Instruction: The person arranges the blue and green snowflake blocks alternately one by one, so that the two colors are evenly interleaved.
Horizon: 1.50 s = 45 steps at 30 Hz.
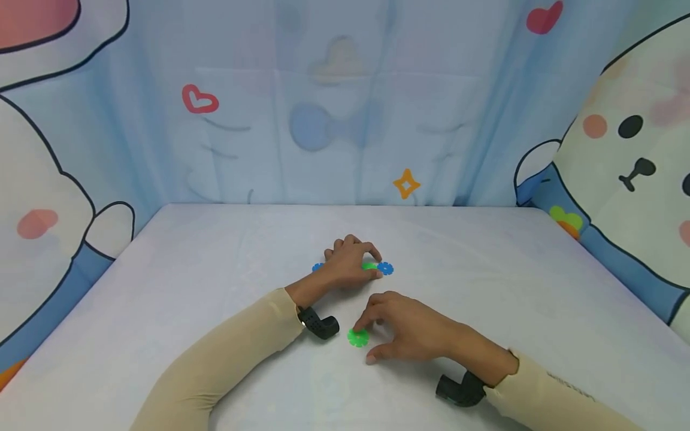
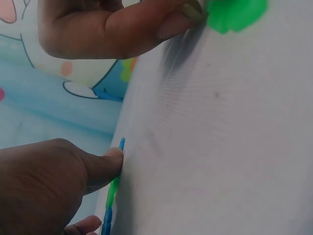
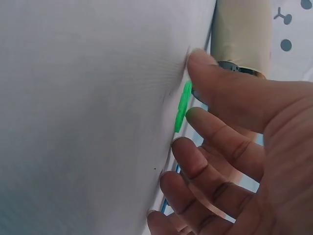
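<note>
My left hand reaches over a row of joined notched plastic discs, its thumb and forefinger pinching the blue disc at the row's right end. Beside that disc a green disc shows under the hand, and another blue disc peeks out at the left; the middle is hidden. In the left wrist view, the left thumb presses the row's edge. Nearer the front, a loose green disc lies flat. My right hand has its forefinger at that disc's far edge, with the thumb apart from it.
A white cloth covers the table. Behind it hangs a light blue curtain with printed hearts and cartoon animals. Black wrist cameras, one on the left and one on the right, sit close above the cloth.
</note>
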{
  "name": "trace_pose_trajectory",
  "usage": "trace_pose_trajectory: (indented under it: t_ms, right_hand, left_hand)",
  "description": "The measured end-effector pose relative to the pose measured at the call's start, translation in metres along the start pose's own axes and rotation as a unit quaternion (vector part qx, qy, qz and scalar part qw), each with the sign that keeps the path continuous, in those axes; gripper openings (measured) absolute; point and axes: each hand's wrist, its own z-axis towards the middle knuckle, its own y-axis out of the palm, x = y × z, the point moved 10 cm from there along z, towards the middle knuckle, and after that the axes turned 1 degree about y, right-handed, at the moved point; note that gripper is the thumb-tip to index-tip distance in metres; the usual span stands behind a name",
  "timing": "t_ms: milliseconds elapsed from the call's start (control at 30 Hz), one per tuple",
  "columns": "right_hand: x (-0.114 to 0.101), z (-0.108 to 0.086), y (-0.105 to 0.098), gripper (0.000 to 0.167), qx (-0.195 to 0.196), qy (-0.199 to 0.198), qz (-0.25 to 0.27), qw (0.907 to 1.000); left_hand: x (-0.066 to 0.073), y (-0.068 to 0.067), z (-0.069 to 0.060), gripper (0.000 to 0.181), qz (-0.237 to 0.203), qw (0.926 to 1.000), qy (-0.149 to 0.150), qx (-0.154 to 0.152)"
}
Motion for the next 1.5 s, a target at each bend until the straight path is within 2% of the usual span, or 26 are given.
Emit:
trace_pose_trajectory:
  t_ms: [500,833,1033,1500]
  right_hand:
    - [-0.0018,-0.0015,-0.0001,0.021,0.013,-0.004,0.007,0.9999]
    - [-0.0035,-0.0008,-0.0011,0.027,0.015,-0.008,0.003,0.9998]
    - [-0.0027,-0.0007,-0.0005,0.031,0.012,-0.002,-0.002,0.9999]
    - [0.0017,0.0006,0.0049,0.021,-0.008,0.015,0.023,0.9996]
  left_hand:
    - [0.0066,0.0014,-0.0012,0.031,0.003,0.9998,-0.008,0.020]
    - [0.0083,0.0009,-0.0036,0.030,-0.006,0.9996,-0.009,0.028]
    - [0.0092,0.0006,-0.0041,0.029,-0.001,0.9995,-0.012,0.027]
    - [0.0065,0.0000,-0.0045,0.028,-0.004,0.9995,-0.008,0.030]
